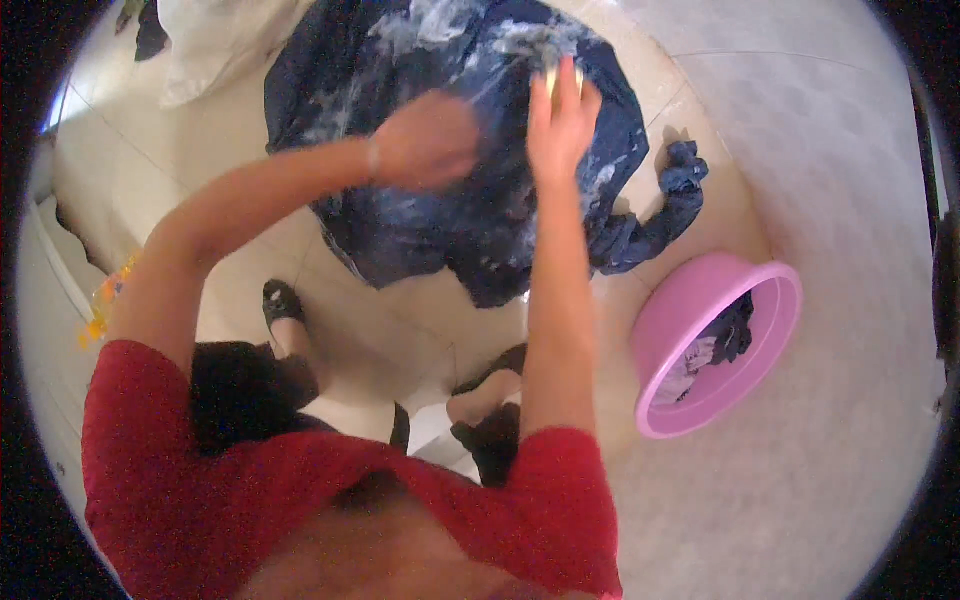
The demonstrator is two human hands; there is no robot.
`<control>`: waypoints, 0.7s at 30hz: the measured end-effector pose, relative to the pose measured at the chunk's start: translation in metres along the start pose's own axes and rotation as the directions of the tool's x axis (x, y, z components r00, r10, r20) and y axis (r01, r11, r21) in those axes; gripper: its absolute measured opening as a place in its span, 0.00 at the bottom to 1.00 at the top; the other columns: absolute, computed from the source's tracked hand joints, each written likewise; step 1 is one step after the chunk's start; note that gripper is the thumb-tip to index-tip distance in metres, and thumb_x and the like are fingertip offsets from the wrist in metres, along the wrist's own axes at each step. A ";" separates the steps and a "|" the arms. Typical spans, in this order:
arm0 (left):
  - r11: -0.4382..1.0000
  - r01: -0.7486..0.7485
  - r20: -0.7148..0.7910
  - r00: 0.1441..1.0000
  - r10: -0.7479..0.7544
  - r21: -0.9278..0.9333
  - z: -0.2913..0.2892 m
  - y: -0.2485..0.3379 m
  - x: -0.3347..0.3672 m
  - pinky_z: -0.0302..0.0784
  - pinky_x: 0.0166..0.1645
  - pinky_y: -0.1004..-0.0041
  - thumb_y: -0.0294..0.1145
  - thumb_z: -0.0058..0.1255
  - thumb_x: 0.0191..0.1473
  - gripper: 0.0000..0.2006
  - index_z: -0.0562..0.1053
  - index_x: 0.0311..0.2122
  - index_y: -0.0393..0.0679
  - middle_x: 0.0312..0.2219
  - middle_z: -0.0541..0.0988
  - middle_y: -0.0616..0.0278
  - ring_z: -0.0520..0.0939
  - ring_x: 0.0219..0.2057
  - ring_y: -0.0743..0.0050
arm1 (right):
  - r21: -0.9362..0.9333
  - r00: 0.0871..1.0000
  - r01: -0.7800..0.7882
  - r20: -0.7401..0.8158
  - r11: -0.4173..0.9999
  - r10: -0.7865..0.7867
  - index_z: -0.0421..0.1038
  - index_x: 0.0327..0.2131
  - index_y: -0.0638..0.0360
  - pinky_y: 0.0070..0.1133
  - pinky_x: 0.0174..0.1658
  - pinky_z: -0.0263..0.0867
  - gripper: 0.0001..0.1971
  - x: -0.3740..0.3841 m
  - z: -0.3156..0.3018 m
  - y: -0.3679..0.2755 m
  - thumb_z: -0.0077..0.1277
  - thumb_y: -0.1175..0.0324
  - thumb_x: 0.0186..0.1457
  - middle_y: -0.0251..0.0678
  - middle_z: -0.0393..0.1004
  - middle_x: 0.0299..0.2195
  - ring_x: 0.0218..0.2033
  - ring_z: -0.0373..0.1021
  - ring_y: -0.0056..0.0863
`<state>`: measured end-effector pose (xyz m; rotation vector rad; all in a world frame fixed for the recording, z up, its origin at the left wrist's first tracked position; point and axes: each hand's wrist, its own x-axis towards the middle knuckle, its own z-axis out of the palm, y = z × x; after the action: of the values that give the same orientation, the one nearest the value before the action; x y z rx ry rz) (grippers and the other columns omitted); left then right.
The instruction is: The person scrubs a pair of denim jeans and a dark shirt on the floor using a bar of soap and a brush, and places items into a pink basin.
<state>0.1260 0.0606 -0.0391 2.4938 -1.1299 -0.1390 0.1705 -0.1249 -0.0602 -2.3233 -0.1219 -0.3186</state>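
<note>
A dark blue garment (460, 220) lies spread on the tiled floor, streaked with white suds (420, 25) over its upper part. One bunched sleeve (685, 190) trails off to the right. My right hand (562, 135) grips a pale yellow bar of soap (551, 82) against the sudsy cloth, and the fingers cover much of the bar. Over the middle of the garment is my left hand (428, 140), smeared by motion. Its fingers look curled, but whether they hold any cloth does not show.
A pink plastic basin (655, 320), tilted in view, stands at the right with dark and light cloths (735, 325) in it. A white bag or cloth (215, 50) is at the far left. My feet in dark shoes (283, 300) are near the garment's front edge. A pale wall (830, 180) rises on the right.
</note>
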 end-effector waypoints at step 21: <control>0.899 0.303 -0.010 0.946 -0.323 -0.317 0.000 -0.113 0.231 0.68 0.31 0.65 0.40 0.46 0.41 0.14 0.74 0.23 0.37 0.21 0.76 0.52 0.75 0.23 0.61 | -0.030 0.888 -0.383 0.263 0.923 0.377 0.64 0.42 0.70 0.30 0.42 0.63 0.25 -0.144 -0.055 -0.024 0.53 0.61 0.44 0.47 0.58 0.46 0.40 0.64 0.44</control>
<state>0.3602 -0.0433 -0.0676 2.3523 -0.6150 -0.3033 0.0169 -0.1467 -0.0447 -2.2935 0.2004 0.1918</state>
